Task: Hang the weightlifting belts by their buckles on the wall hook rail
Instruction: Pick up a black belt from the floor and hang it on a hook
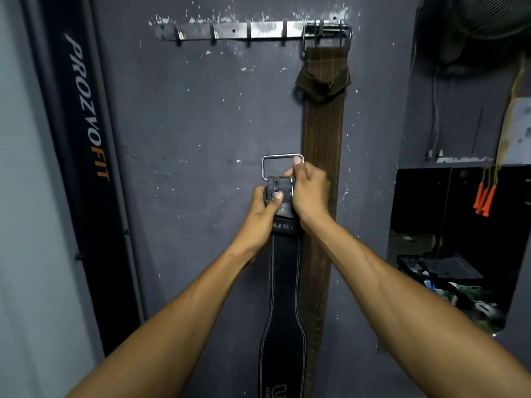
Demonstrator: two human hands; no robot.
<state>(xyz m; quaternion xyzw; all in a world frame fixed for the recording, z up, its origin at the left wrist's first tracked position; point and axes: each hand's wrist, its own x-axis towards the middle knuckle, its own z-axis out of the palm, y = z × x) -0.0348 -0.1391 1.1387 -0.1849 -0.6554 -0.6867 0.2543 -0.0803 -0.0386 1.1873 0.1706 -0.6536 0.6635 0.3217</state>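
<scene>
One brown belt [321, 156] already hangs from the right end of the rail [230, 30], its buckle [327, 35] looped over the last hooks and the strap falling flat down the wall. The black belt [284, 282] is still in hand, held up against the wall well below the rail and just left of the brown one.

The left hand [263, 216] is closed round the top of the black strap, thumb pressed on its face. The right hand [310, 188] pinches the right corner of the chrome buckle frame [283, 165], fingers curled, keeping the frame stood up and open above the strap.

That looks a sound grip for the job. I'd say the thing now is to keep the frame square to the wall and lift both hands together, letting the left take the strap's weight so the right only steers. The free hooks [248, 34] lie toward the middle and left end of the rail; picking one a gap or two from the brown buckle should stop the straps overlapping. Drop the frame's top bar fully behind the hook tip before easing off.
</scene>
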